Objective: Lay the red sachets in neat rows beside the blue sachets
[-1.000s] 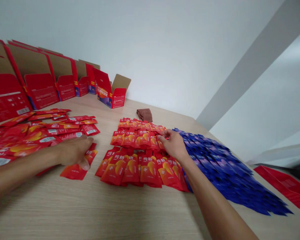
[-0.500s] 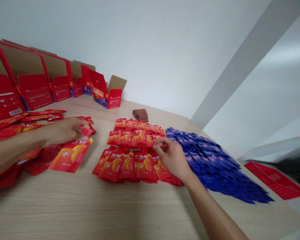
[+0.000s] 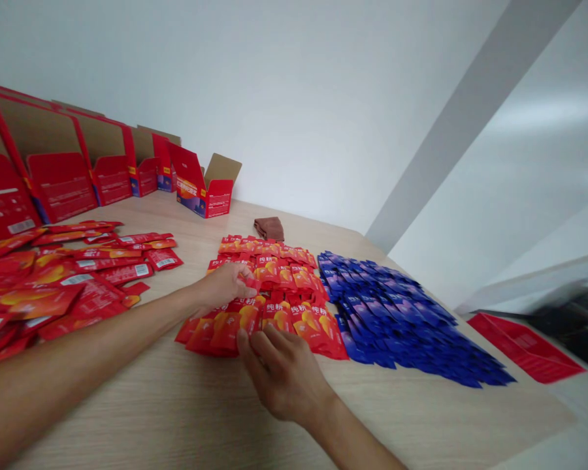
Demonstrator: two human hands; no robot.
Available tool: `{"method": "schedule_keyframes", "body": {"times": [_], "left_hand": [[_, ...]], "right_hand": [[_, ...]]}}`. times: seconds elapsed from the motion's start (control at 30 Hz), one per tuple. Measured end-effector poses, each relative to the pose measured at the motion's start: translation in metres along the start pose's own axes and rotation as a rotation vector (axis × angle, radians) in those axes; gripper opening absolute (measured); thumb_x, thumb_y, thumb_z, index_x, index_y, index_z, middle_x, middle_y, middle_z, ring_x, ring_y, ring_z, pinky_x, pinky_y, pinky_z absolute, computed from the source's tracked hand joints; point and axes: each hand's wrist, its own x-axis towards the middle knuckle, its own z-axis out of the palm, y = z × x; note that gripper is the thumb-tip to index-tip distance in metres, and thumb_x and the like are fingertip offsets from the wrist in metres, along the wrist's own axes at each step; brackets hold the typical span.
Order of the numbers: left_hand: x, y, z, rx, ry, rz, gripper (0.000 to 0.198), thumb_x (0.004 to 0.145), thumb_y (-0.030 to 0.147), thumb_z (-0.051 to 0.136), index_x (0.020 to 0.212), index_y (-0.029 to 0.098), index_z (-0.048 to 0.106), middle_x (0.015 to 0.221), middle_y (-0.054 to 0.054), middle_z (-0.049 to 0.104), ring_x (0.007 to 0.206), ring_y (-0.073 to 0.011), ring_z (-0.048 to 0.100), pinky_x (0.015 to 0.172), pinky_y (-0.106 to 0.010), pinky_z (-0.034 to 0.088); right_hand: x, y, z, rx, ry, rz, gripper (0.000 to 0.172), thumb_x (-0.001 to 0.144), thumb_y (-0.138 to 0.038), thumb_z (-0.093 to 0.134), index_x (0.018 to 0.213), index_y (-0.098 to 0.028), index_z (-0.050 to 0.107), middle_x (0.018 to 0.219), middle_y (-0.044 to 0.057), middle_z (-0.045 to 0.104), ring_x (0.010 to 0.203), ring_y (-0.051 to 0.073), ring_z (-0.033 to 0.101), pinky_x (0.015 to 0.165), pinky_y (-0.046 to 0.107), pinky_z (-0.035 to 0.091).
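Head view: the loose pile of red sachets (image 3: 34, 300) is running off the left edge, the left forearm (image 3: 102, 356) partly covering it; a dark object (image 3: 575, 320) at far right is blurring beyond recognition. The hands are staying just clear of each other. The left hand (image 3: 228, 285) is pinching one red sachet (image 3: 248, 316) by its top, above the front row (image 3: 318, 326). The right hand (image 3: 287, 372) is curling half-closed at that row's lower edge; whether it is gripping anything, I cannot tell.

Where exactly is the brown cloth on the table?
In the head view, the brown cloth lies slightly left of centre, just behind the rows of red pouches, right of the nearest open box.
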Motion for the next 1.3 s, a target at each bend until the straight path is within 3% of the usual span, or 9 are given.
{"method": "schedule_keyframes", "body": {"times": [0.1,0.27,0.43,0.63,0.73,0.8,0.93,1.13,1.3], "left_hand": [[0.001,-0.003,-0.002,0.103,0.002,0.053,0.035,0.066,0.042,0.079,0.085,0.022,0.057,0.057,0.009,0.051,0.052,-0.0131,0.044,0.054,-0.025,0.032],[0.000,-0.014,-0.008,0.240,0.021,0.094,0.025,0.069,0.033,0.072,0.088,0.021,0.062,0.076,-0.002,0.071,0.072,-0.0233,0.068,0.064,-0.032,0.051],[-0.020,-0.018,-0.028,0.551,0.092,0.167,0.014,0.082,0.030,0.067,0.092,0.022,0.065,0.090,-0.005,0.076,0.083,-0.0258,0.073,0.074,-0.035,0.054],[-0.032,-0.032,-0.110,1.023,0.194,0.112,0.022,0.090,0.026,0.061,0.109,0.020,0.071,0.119,-0.017,0.078,0.115,-0.0375,0.074,0.097,-0.044,0.055],[-0.025,-0.043,-0.153,1.167,0.234,-0.013,0.028,0.089,0.028,0.065,0.114,0.015,0.073,0.125,-0.026,0.076,0.121,-0.0453,0.072,0.097,-0.050,0.057],[-0.019,-0.049,-0.170,1.196,0.217,-0.083,0.035,0.087,0.033,0.070,0.115,0.013,0.074,0.126,-0.027,0.075,0.122,-0.0474,0.071,0.097,-0.051,0.058],[-0.006,-0.059,-0.174,1.239,0.108,-0.036,0.041,0.088,0.040,0.070,0.119,0.014,0.077,0.129,-0.025,0.076,0.125,-0.0445,0.071,0.102,-0.049,0.057],[0.009,-0.066,-0.161,1.482,0.032,-0.047,0.040,0.106,0.030,0.048,0.097,0.009,0.080,0.109,-0.025,0.081,0.107,-0.0394,0.078,0.096,-0.045,0.057],[0.005,-0.053,-0.161,1.528,0.091,-0.038,0.035,0.108,0.021,0.047,0.097,0.013,0.080,0.105,-0.019,0.082,0.099,-0.0335,0.077,0.087,-0.038,0.055]], "right_hand": [[-0.010,0.003,-0.002,0.000,0.003,0.012,0.022,0.108,-0.010,0.050,0.122,-0.005,0.066,0.081,0.004,0.064,0.068,0.019,0.054,0.052,0.034,0.035],[-0.022,0.004,0.004,-0.003,-0.046,0.051,0.019,0.107,-0.010,0.049,0.112,-0.012,0.067,0.077,0.003,0.060,0.066,0.019,0.052,0.054,0.033,0.031],[-0.024,0.002,0.007,0.002,-0.066,0.057,0.019,0.101,-0.006,0.051,0.109,-0.012,0.068,0.079,0.004,0.063,0.066,0.020,0.053,0.053,0.034,0.032],[-0.027,0.004,0.012,-0.042,-0.108,0.099,0.035,0.092,0.000,0.054,0.123,-0.005,0.068,0.083,0.006,0.066,0.070,0.022,0.059,0.054,0.035,0.040],[-0.028,0.003,0.013,-0.022,-0.136,0.141,0.043,0.087,0.000,0.058,0.128,-0.006,0.067,0.091,0.008,0.070,0.076,0.023,0.063,0.057,0.034,0.044],[-0.028,0.001,0.011,0.004,-0.149,0.170,0.050,0.084,0.000,0.059,0.133,-0.007,0.064,0.095,0.009,0.071,0.080,0.023,0.066,0.059,0.034,0.046],[-0.026,-0.003,0.007,0.034,-0.158,0.211,0.049,0.086,-0.001,0.060,0.134,-0.011,0.063,0.094,0.006,0.070,0.076,0.021,0.064,0.059,0.034,0.042],[-0.024,-0.003,0.005,0.054,-0.186,0.244,0.038,0.087,-0.003,0.065,0.123,-0.017,0.064,0.091,0.003,0.068,0.073,0.019,0.061,0.060,0.033,0.038],[-0.028,0.001,-0.001,0.071,-0.134,0.241,0.034,0.091,-0.003,0.059,0.121,-0.018,0.062,0.092,0.003,0.068,0.072,0.019,0.061,0.059,0.033,0.036]]}}
